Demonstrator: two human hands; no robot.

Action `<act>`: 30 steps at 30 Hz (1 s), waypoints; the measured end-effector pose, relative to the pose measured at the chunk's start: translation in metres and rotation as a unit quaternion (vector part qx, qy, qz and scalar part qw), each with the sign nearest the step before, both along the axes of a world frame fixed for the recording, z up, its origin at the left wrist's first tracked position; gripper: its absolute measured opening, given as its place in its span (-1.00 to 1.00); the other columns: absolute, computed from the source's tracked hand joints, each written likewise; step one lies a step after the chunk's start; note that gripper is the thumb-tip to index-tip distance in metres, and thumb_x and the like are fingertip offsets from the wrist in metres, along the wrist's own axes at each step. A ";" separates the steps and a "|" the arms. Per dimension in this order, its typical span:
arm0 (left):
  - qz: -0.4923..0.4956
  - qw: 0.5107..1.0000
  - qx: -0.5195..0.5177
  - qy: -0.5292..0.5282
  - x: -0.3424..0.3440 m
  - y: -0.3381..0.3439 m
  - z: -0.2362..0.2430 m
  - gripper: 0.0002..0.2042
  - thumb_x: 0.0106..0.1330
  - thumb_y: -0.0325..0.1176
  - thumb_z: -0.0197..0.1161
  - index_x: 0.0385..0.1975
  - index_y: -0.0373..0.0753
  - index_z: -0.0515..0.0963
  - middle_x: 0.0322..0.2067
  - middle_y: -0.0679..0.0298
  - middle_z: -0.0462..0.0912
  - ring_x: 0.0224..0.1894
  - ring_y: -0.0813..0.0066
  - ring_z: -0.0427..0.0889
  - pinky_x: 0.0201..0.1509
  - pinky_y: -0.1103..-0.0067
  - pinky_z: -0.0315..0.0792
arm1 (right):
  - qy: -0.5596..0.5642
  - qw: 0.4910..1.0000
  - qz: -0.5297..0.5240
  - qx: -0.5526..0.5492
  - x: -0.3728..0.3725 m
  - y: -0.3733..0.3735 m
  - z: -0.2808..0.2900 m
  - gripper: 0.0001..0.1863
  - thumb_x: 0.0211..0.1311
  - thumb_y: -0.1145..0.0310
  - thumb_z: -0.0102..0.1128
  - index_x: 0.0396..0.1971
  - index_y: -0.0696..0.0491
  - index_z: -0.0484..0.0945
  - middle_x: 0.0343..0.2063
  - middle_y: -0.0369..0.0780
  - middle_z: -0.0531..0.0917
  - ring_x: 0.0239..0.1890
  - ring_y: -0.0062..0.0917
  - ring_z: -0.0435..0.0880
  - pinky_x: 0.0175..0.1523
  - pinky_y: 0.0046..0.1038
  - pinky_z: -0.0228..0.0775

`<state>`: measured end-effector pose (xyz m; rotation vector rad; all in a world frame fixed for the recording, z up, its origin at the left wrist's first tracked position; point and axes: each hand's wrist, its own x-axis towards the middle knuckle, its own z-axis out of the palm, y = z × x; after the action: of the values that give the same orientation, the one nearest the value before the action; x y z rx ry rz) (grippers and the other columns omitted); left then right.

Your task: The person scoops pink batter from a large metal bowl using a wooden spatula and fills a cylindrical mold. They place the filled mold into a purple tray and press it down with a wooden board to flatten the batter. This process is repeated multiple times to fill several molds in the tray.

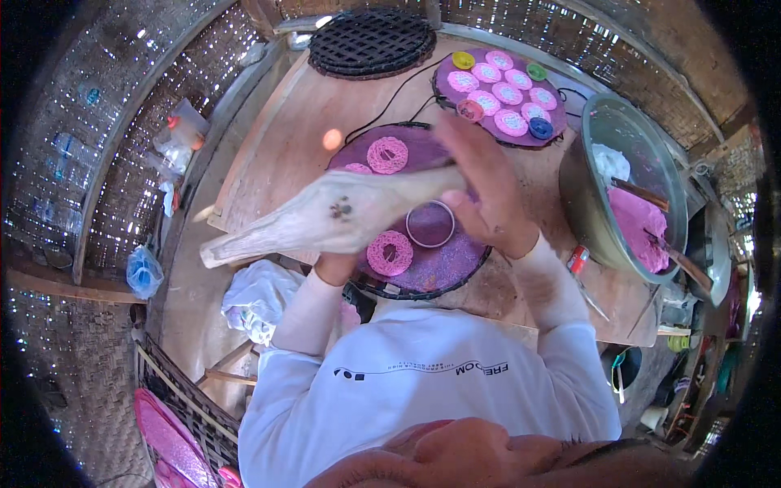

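You held a pale, doughy piping cone (pixel 325 218) in your left hand (pixel 335 267), fingers wrapped round it | your right hand (pixel 488 195) hovered flat, holding nothing | metal ring mould (pixel 430 224) sat on the round purple tray (pixel 443 268); better to squeeze steadily, nozzle centred.

A rough, pale wooden paddle (pixel 325 218), a shiny metal ring (pixel 430 224), a matt wooden table (pixel 285 138).

One camera only, worn on the person's head, looking steeply down over their white-sleeved arms at the wooden table (pixel 277 138). It sits close above the purple round tray (pixel 439 264); fisheye bending curves the woven walls.
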<state>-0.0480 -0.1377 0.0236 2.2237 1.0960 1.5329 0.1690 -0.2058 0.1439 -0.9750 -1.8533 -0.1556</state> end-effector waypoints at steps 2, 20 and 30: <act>-0.091 0.996 0.017 0.012 0.021 -0.015 0.049 -0.64 0.13 -0.32 0.17 -0.05 -0.23 0.44 -0.12 0.22 0.54 -0.08 0.27 0.51 0.02 0.43 0.33 | 0.017 0.993 0.025 -0.117 0.007 -0.002 0.017 -0.69 0.15 0.20 0.09 -0.24 0.13 0.52 -0.41 -0.05 0.56 -0.38 -0.26 0.57 -0.29 -0.37 0.37; -0.255 0.873 0.138 0.394 0.028 -0.031 0.167 -0.73 -0.20 -0.29 0.28 -0.41 -0.16 0.54 -0.62 0.27 0.52 -0.58 0.30 0.54 -0.52 0.48 0.33 | 0.163 0.946 0.132 -0.247 -0.008 -0.031 0.083 -0.57 0.02 0.62 0.01 -0.13 0.06 0.07 -0.57 -0.29 0.30 -0.61 -0.59 0.37 -0.49 -0.51 0.26; -0.446 0.833 -0.069 0.320 0.013 0.029 0.150 -0.70 -0.05 -0.17 0.34 -0.35 -0.18 0.58 -0.46 0.15 0.61 -0.42 0.24 0.61 -0.35 0.44 0.44 | 0.147 0.979 0.138 -0.007 0.026 -0.081 0.107 -0.74 0.00 0.56 -0.03 -0.25 0.05 0.25 -0.49 -0.23 0.38 -0.54 -0.53 0.37 -0.43 -0.44 0.24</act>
<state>-0.0354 -0.1085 0.1733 2.5936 0.1232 0.3141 0.1952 -0.2866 0.2512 -0.6979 -1.6936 0.1625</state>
